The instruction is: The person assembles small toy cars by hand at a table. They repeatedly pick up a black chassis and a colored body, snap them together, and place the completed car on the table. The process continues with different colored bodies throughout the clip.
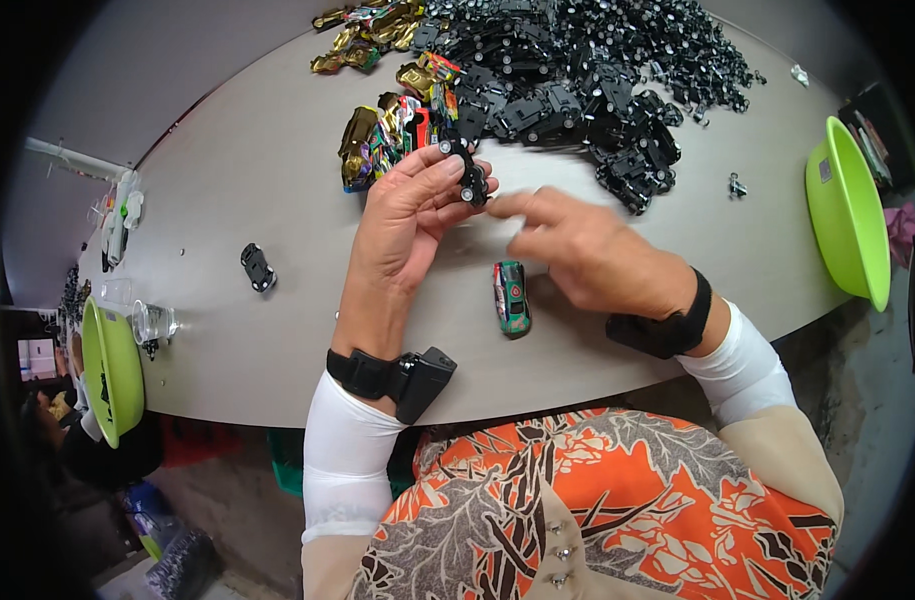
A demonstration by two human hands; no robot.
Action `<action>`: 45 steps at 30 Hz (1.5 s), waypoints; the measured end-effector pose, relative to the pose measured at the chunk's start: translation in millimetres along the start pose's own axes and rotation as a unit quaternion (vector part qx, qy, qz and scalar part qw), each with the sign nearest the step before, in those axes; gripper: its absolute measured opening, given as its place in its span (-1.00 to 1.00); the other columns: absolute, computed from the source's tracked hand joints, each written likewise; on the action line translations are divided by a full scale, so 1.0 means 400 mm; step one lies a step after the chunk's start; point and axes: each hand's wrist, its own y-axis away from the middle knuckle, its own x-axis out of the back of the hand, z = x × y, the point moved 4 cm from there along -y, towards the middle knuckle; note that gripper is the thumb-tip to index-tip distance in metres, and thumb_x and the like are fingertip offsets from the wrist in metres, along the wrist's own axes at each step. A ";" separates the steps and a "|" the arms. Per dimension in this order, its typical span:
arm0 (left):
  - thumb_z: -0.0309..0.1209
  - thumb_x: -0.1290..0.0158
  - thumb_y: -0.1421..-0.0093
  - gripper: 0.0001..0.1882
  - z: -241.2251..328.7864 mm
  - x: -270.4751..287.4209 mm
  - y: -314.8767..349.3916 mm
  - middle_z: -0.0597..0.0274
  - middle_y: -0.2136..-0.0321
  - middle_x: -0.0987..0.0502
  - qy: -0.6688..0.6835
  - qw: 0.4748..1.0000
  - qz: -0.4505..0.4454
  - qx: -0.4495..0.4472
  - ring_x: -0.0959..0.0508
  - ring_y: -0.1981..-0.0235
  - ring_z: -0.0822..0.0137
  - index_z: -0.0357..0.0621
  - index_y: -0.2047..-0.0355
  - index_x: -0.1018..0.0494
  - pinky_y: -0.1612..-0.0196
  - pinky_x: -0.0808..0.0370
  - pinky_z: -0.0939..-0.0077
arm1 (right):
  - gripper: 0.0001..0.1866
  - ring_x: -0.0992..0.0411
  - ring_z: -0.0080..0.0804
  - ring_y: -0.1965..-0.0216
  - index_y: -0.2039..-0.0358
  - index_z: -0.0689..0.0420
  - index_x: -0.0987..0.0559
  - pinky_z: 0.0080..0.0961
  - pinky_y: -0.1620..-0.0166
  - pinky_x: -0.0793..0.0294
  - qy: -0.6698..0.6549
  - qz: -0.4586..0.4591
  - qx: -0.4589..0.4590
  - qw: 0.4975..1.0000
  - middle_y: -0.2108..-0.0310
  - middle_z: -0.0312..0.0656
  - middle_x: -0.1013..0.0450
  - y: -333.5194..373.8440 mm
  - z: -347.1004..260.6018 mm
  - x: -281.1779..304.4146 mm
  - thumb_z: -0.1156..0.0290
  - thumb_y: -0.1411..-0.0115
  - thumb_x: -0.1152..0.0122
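Note:
Between the thumb and fingers of my left hand is a small black toy car chassis with silvery wheel hubs, tilted above the table. Close to the lower end of that chassis is my right hand, its fingers curled and smeared by motion; whether they pinch anything cannot be made out. A green toy car with red and white markings lies on the table below, between my two wrists. Colourful and gold car bodies are heaped just beyond my left hand.
A large heap of black chassis covers the far table, with small wheel parts at its right. One dark toy car lies on the left. Green basins flank the table; a clear cup stands beside the left one.

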 end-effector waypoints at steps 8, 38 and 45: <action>-0.47 -0.07 -0.13 -0.76 0.003 -0.009 0.004 0.12 0.35 -0.54 -0.016 1.000 -0.002 -0.015 -0.60 0.32 0.26 -0.29 0.20 -0.39 0.28 -0.61 0.38 | -0.87 -0.38 -0.15 0.32 0.48 0.16 -0.44 -0.29 0.42 -0.39 -0.029 -0.060 -0.046 0.997 0.41 -0.17 -0.36 -0.004 -0.063 -0.024 0.46 0.09 -0.16; -0.53 -0.14 -0.02 -0.59 -0.011 -0.075 0.036 0.13 0.24 -0.52 0.028 0.993 -0.109 0.027 -0.57 0.22 0.26 -0.23 0.09 -0.36 0.24 -0.63 0.28 | -0.62 -0.41 -0.67 0.50 0.07 0.23 -0.32 -0.77 0.58 -0.42 -0.460 0.168 -0.260 0.832 0.35 -0.24 -0.42 0.013 0.051 0.070 0.53 -0.10 -0.19; -0.53 -0.13 -0.04 -0.58 -0.002 -0.082 0.043 0.11 0.22 -0.52 0.017 0.995 -0.099 -0.001 -0.57 0.24 0.26 -0.22 0.06 -0.34 0.24 -0.63 0.30 | -0.64 -0.35 -0.77 0.53 0.12 0.22 -0.34 -0.81 0.60 -0.35 -0.441 0.198 -0.266 0.834 0.36 -0.30 -0.41 0.011 0.048 0.084 0.58 -0.05 -0.17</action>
